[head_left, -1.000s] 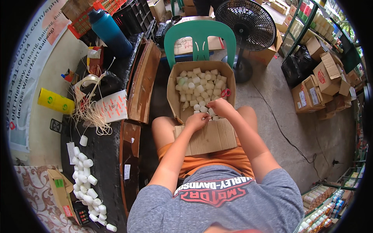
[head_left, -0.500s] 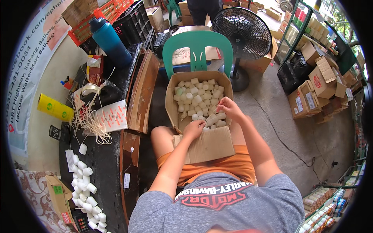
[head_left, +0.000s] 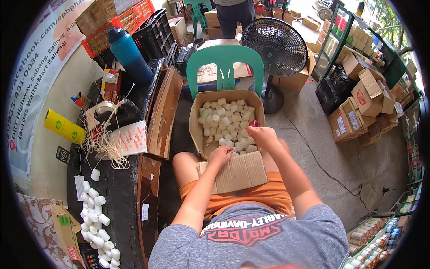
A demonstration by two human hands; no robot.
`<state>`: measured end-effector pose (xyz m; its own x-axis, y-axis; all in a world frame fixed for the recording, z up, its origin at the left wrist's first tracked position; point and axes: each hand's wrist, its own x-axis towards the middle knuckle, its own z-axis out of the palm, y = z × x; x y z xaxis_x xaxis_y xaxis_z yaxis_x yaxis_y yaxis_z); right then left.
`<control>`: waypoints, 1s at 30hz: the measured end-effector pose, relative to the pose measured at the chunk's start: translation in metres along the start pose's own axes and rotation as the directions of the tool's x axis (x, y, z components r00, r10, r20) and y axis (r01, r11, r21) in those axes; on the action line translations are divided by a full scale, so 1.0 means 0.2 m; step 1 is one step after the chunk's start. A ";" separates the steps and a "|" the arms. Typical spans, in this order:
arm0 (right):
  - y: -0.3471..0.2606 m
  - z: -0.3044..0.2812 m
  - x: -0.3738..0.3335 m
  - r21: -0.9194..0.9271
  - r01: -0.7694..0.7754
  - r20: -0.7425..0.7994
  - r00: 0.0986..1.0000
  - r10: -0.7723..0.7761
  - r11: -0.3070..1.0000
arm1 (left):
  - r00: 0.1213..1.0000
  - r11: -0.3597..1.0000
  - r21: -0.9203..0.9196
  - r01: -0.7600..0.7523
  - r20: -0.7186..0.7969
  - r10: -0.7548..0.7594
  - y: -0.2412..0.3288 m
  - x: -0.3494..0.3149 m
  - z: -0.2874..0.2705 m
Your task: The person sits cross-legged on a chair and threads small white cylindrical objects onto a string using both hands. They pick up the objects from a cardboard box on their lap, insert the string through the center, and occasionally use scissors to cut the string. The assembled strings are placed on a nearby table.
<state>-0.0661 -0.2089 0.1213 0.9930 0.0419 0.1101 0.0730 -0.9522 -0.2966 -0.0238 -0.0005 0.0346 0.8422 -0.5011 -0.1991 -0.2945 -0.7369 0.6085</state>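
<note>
A cardboard box, leaning on a green plastic chair, holds many short white cylinders that look like votive candles. Over the box's near left part, my left hand is closed, fingertips pinched together among the near candles. What it pinches is too small to make out. My right hand is closed above the right side of the box. A small red, loop-shaped thing shows at its fingertips; its kind is unclear. A thin dark line, perhaps a string, runs up over the candles near that hand.
The box's near flap rests over my lap. Left, a black table bears strung white candles, a bundle of cord, a yellow roll and a blue bottle. A fan stands beyond; boxes sit right.
A thin string stretched between my hands is no longer seen there. A red loop-shaped thing now shows at my right hand, which has turned and moved slightly down. The left hand stays near its place.
</note>
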 end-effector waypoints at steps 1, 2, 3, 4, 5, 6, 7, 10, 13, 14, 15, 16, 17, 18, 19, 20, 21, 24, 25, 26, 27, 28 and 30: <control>0.01 -0.04 -0.01 -0.067 -0.051 0.040 0.998 0.054 0.996 | 1.000 1.000 -0.007 -0.005 0.005 0.005 0.02 0.00 -0.01; 0.03 -0.05 -0.02 -0.086 -0.061 0.061 0.996 0.067 0.994 | 1.000 0.999 -0.031 0.019 0.010 -0.019 0.02 0.00 -0.01; 0.07 -0.07 -0.03 -0.105 -0.071 0.083 0.993 0.080 0.992 | 0.999 0.998 -0.054 0.043 0.016 -0.042 0.01 0.00 -0.01; 0.11 -0.09 -0.05 -0.124 -0.081 0.104 0.990 0.094 0.989 | 0.998 0.995 -0.077 0.067 0.024 -0.065 0.01 0.00 -0.01; 0.14 -0.12 -0.08 -0.059 -0.136 0.127 0.982 0.143 0.989 | 0.997 0.994 -0.080 0.077 0.039 -0.074 0.02 0.00 -0.01; 0.17 -0.15 -0.10 -0.011 -0.193 0.160 0.968 0.192 0.981 | 0.995 0.993 -0.081 0.091 0.053 -0.087 0.02 0.01 -0.02; 0.21 -0.18 -0.12 0.034 -0.251 0.195 0.951 0.240 0.967 | 0.993 0.991 -0.082 0.105 0.067 -0.100 0.02 0.01 -0.03; 0.23 -0.28 -0.19 0.501 -0.327 0.326 0.929 0.174 0.801 | 0.989 0.989 -0.085 0.122 0.089 -0.115 0.00 0.02 -0.02; 0.18 -0.36 -0.25 0.904 -0.403 0.410 0.912 -0.023 0.145 | 0.988 0.989 -0.091 0.115 0.119 -0.104 0.01 0.05 -0.02; 0.14 -0.36 -0.25 0.912 -0.383 0.393 0.919 -0.042 0.147 | 0.993 0.996 -0.068 0.061 0.106 -0.053 0.00 0.06 -0.01; 0.11 -0.36 -0.25 0.920 -0.363 0.375 0.925 -0.062 0.149 | 0.996 0.999 -0.045 0.007 0.094 -0.003 -0.02 0.09 0.00; 0.08 -0.35 -0.25 0.927 -0.344 0.358 0.930 -0.083 0.151 | 0.996 0.999 -0.021 -0.046 0.082 0.047 -0.03 0.12 0.02; 0.06 -0.32 -0.24 0.942 -0.336 0.331 0.932 -0.148 -0.006 | 0.992 0.996 -0.034 -0.078 0.096 0.081 -0.04 0.14 0.03; 0.05 -0.31 -0.23 0.944 -0.320 0.306 0.940 -0.153 -0.078 | 0.987 0.993 -0.048 -0.110 0.109 0.114 -0.05 0.16 0.04; 0.03 -0.30 -0.22 0.941 -0.303 0.280 0.947 -0.157 -0.150 | 0.982 0.988 -0.062 -0.140 0.121 0.147 -0.06 0.18 0.05; 0.01 -0.29 -0.21 0.931 -0.287 0.256 0.954 -0.157 -0.225 | 0.977 0.987 -0.074 -0.144 0.149 0.154 -0.08 0.20 0.06; 0.00 -0.26 -0.18 0.917 -0.263 0.221 0.961 -0.166 -0.300 | 0.971 0.985 -0.086 -0.147 0.176 0.161 -0.08 0.22 0.07; -0.02 -0.17 -0.10 0.989 -0.084 0.095 0.992 0.081 -0.122 | 0.959 0.979 -0.162 -0.124 0.235 0.160 -0.10 0.26 0.09; -0.01 -0.17 -0.09 0.990 -0.057 0.075 0.987 0.139 -0.130 | 0.955 0.975 -0.192 -0.110 0.251 0.157 -0.11 0.28 0.09; -0.01 -0.15 -0.08 0.994 -0.054 0.072 0.977 0.199 -0.091 | 0.956 0.965 -0.252 -0.067 0.261 0.134 -0.11 0.28 0.10; 0.00 -0.15 -0.07 0.995 -0.063 0.079 0.966 0.245 -0.072 | 0.956 0.950 -0.310 -0.022 0.272 0.111 -0.12 0.29 0.10; 0.00 -0.16 -0.07 0.996 -0.072 0.085 0.953 0.290 -0.054 | 0.955 0.930 -0.366 0.023 0.283 0.088 -0.13 0.30 0.10; 0.03 -0.16 -0.08 1.000 -0.028 0.027 0.944 0.329 -0.001 | 0.952 0.889 -0.446 0.098 0.302 0.046 -0.13 0.32 0.11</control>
<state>-0.0845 -0.2254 0.1472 0.9640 -0.2654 -0.0194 0.0641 0.3024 -0.9510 0.0277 -0.0229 -0.0109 0.6516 -0.6484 -0.3936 0.0225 -0.5021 0.8645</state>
